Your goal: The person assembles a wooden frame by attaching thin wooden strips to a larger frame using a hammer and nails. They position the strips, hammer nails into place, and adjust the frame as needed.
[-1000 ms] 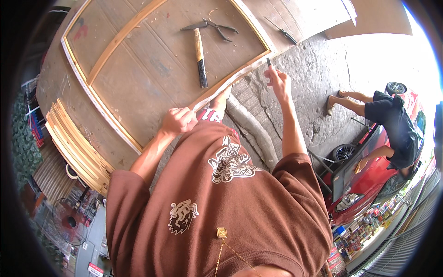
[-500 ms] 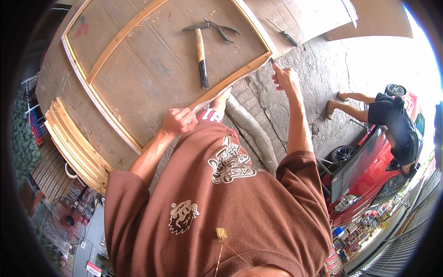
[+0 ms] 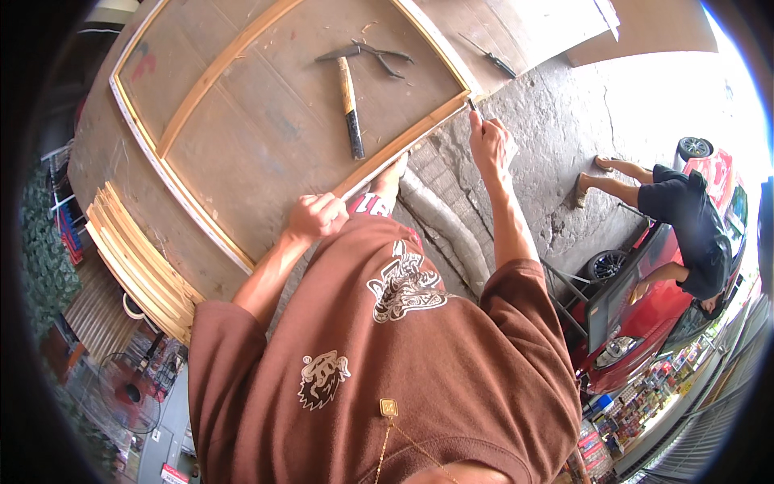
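Observation:
A large wooden frame [image 3: 210, 81] with a white edge strip lies flat on a brown board. My left hand [image 3: 318, 216] grips the frame's near edge, fingers curled over the rail. My right hand [image 3: 488, 139] is at the frame's right corner, pinching a small dark tool [image 3: 472, 103] against the wood. On the board inside the frame lie a hammer [image 3: 350, 101] with a wooden handle and a pair of dark pliers [image 3: 379, 55]. My brown shirt fills the lower half of the view.
A stack of pale wooden slats [image 3: 141, 266] lies beside the board at the left. Another dark tool [image 3: 492, 58] rests on the board beyond the frame. On the concrete at right, another person [image 3: 677, 222] bends beside a red car [image 3: 653, 315]. A grey hose [image 3: 439, 226] runs below the frame.
My right hand has moved up along the frame's edge to its right corner. My left hand has stayed on the near rail.

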Demonstrator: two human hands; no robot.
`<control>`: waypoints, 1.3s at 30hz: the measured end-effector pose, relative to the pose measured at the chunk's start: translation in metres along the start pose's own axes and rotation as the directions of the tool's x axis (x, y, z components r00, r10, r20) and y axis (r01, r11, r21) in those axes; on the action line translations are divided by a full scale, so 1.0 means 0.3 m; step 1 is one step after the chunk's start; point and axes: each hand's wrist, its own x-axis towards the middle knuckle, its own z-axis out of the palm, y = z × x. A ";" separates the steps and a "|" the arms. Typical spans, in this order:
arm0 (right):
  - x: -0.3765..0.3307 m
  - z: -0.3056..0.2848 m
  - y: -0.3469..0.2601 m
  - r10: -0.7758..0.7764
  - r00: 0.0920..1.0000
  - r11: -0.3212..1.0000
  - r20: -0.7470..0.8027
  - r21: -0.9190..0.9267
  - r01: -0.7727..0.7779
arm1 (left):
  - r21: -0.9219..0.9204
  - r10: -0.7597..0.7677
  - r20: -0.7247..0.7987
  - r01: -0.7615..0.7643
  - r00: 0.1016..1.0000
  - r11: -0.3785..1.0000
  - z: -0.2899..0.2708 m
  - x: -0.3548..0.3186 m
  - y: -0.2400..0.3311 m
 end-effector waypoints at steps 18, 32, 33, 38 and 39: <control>0.185 -0.128 -0.011 0.405 0.764 0.860 0.503 0.074 -0.505 | -0.004 -0.003 -0.016 0.002 1.000 1.000 -0.003 0.006 0.002; 0.144 -0.102 0.000 0.230 0.915 0.972 0.333 -0.132 -0.196 | -0.014 -0.009 -0.005 0.009 1.000 1.000 -0.001 0.002 -0.001; 0.128 -0.063 0.025 0.122 0.966 0.991 0.230 -0.088 -0.104 | 0.000 -0.017 0.002 0.017 1.000 1.000 -0.001 -0.002 0.000; 0.070 0.006 0.070 -0.068 0.995 0.995 -0.071 -0.075 0.063 | 0.008 -0.010 0.018 0.009 1.000 1.000 -0.001 -0.002 -0.001; 0.073 0.007 0.073 -0.083 0.993 0.995 -0.083 -0.066 0.077 | 0.010 -0.010 0.020 0.010 1.000 1.000 -0.001 -0.003 -0.001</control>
